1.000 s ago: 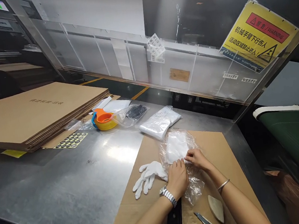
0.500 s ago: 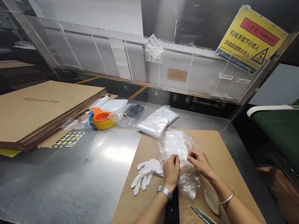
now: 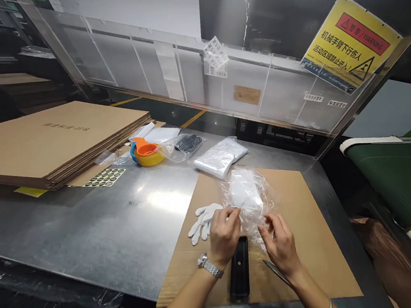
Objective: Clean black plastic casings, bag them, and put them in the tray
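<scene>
A metal table (image 3: 100, 233) is filling the middle of the frame, with a stack of cardboard sheets (image 3: 53, 140) lying at the left. A clear guard panel (image 3: 168, 74) is running across the upper part, and a yellow warning sign (image 3: 352, 45) is hanging at the upper right. A single cardboard sheet (image 3: 309, 231) is lying at the lower centre under the person's hands. On it, just above the hands, a clear plastic bag (image 3: 247, 198) with white contents is resting. The left hand (image 3: 223, 235) is pinching the bag's near edge between thumb and fingers; the right hand (image 3: 281, 246) is pinching the crumpled film beside it. White gloves (image 3: 203, 218) are lying just left of the left hand. A black case (image 3: 239, 268) is lying between the wrists, and a thin knife (image 3: 274, 269) is partly showing under the right hand.
</scene>
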`<state>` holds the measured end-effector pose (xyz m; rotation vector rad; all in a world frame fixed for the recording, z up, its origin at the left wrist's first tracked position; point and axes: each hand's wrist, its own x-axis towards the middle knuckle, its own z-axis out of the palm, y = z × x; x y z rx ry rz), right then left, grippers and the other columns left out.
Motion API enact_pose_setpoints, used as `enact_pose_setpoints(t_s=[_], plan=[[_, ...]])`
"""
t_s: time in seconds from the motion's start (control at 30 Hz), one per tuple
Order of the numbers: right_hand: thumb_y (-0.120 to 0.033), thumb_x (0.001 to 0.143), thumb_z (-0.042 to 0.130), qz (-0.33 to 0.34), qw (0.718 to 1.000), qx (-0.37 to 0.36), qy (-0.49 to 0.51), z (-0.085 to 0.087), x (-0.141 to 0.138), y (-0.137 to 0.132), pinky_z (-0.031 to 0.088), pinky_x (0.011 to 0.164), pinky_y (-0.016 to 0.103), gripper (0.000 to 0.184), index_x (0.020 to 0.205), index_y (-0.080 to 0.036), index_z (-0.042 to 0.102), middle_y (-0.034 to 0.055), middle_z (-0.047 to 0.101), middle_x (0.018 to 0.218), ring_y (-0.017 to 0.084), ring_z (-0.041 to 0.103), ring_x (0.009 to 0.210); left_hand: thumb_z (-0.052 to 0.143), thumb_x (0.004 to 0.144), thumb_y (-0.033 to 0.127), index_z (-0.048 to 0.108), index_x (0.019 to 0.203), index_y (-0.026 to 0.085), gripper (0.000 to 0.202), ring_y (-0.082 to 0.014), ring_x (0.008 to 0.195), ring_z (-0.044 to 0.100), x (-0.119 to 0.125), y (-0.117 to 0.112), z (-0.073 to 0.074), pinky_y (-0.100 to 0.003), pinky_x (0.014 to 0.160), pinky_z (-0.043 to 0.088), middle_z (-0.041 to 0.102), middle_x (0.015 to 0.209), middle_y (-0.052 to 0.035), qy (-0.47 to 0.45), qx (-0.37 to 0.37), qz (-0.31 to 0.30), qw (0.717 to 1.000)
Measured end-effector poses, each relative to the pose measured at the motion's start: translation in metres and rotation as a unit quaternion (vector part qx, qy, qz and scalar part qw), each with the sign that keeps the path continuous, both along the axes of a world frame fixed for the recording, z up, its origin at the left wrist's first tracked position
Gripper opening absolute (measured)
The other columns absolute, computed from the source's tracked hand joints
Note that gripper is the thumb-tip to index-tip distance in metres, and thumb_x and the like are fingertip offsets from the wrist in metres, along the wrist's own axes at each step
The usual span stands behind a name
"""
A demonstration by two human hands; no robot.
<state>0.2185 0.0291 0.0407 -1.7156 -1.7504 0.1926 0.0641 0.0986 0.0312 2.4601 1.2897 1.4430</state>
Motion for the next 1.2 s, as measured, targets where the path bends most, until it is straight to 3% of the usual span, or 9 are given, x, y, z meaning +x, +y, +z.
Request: enact_pose_setpoints(t_s=[0.13, 0.27, 0.37, 0.5, 0.63, 0.77, 0.87, 1.0, 1.2], plan=[[-0.043, 0.088, 0.042, -0.045, 0.994, -0.088, -0.037, -0.044, -0.04, -0.047, 0.034, 0.047, 0.028, 0.031, 0.079, -0.018, 0.058, 0.0074, 0.062, 0.058, 0.022, 0.058, 0.051, 0.049, 0.085, 0.008, 0.063, 0.1, 0.014, 0.022, -0.0175, 0.071, 0.048, -0.034, -0.02, -0.017, -0.029, 0.067, 0.041, 0.053, 0.072, -0.0047, 0.018, 0.044, 0.003, 0.999], [-0.031, 0.086, 0.037, -0.05, 0.985, -0.159, -0.043, -0.073, -0.05, -0.077, 0.029, 0.044, 0.029, 0.027, 0.078, -0.017, 0.06, 0.0104, 0.062, 0.056, 0.024, 0.058, 0.047, 0.048, 0.086, 0.01, 0.065, 0.093, 0.015, 0.019, -0.016, 0.061, 0.045, -0.052, -0.043, -0.036, -0.027, 0.059, 0.038, 0.049, 0.062, -0.0009, 0.088, 0.03, -0.006, 0.996], [-0.03, 0.086, 0.033, -0.017, 0.979, -0.202, -0.01, -0.072, -0.027, -0.097, 0.03, 0.046, 0.028, 0.029, 0.075, -0.019, 0.058, 0.0079, 0.061, 0.056, 0.022, 0.057, 0.05, 0.044, 0.088, 0.011, 0.065, 0.092, 0.014, 0.022, -0.0174, 0.062, 0.048, -0.058, -0.056, -0.047, -0.029, 0.058, 0.039, 0.051, 0.063, -0.0024, 0.125, -0.004, 0.005, 0.992], [-0.041, 0.088, 0.037, 0.054, 0.964, -0.252, 0.059, -0.054, 0.001, -0.128, 0.034, 0.049, 0.023, 0.035, 0.065, -0.02, 0.055, 0.0002, 0.054, 0.054, 0.014, 0.053, 0.052, 0.04, 0.088, 0.011, 0.065, 0.094, 0.014, 0.026, -0.0199, 0.065, 0.052, -0.055, -0.067, -0.054, -0.031, 0.059, 0.042, 0.055, 0.067, -0.0048, 0.147, -0.067, 0.014, 0.987], [-0.051, 0.085, 0.042, 0.087, 0.929, -0.296, 0.203, -0.053, -0.01, -0.14, 0.039, 0.057, 0.021, 0.039, 0.069, -0.019, 0.056, -0.0009, 0.053, 0.061, 0.014, 0.052, 0.062, 0.04, 0.087, 0.012, 0.064, 0.092, 0.015, 0.025, -0.0204, 0.067, 0.056, -0.047, -0.075, -0.054, -0.031, 0.058, 0.046, 0.059, 0.071, -0.0056, 0.147, -0.142, -0.007, 0.979], [-0.055, 0.088, 0.027, 0.049, 0.909, -0.322, 0.259, -0.071, -0.026, -0.135, 0.034, 0.039, 0.021, 0.044, 0.069, -0.019, 0.045, -0.004, 0.042, 0.052, 0.01, 0.042, 0.041, 0.045, 0.088, 0.014, 0.064, 0.094, 0.02, 0.021, -0.015, 0.073, 0.063, -0.049, -0.079, -0.05, -0.024, 0.063, 0.051, 0.066, 0.08, -0.0026, 0.133, -0.201, -0.08, 0.967], [-0.052, 0.089, 0.027, 0.014, 0.923, -0.302, 0.238, -0.079, -0.025, -0.135, 0.031, 0.039, 0.021, 0.041, 0.065, -0.021, 0.039, -0.0044, 0.038, 0.05, 0.011, 0.041, 0.041, 0.045, 0.089, 0.017, 0.064, 0.096, 0.021, 0.02, -0.0129, 0.076, 0.065, -0.054, -0.082, -0.046, -0.021, 0.068, 0.053, 0.068, 0.084, -0.0011, 0.131, -0.217, -0.118, 0.96], [-0.044, 0.088, 0.035, -0.022, 0.958, -0.241, 0.154, -0.077, -0.027, -0.142, 0.03, 0.049, 0.025, 0.034, 0.066, -0.02, 0.045, -0.0013, 0.046, 0.051, 0.016, 0.05, 0.049, 0.041, 0.091, 0.017, 0.061, 0.1, 0.019, 0.023, -0.0155, 0.078, 0.065, -0.051, -0.097, -0.047, -0.025, 0.069, 0.054, 0.068, 0.086, -0.0039, 0.14, -0.196, -0.124, 0.963], [-0.039, 0.089, 0.029, -0.032, 0.983, -0.165, 0.07, -0.077, -0.039, -0.139, 0.036, 0.054, 0.026, 0.034, 0.082, -0.02, 0.056, 0.0065, 0.064, 0.064, 0.022, 0.063, 0.059, 0.034, 0.09, 0.014, 0.061, 0.1, 0.014, 0.029, -0.0207, 0.06, 0.06, -0.034, -0.133, -0.048, -0.032, 0.053, 0.051, 0.063, 0.067, -0.0058, 0.177, -0.104, -0.149, 0.967]])
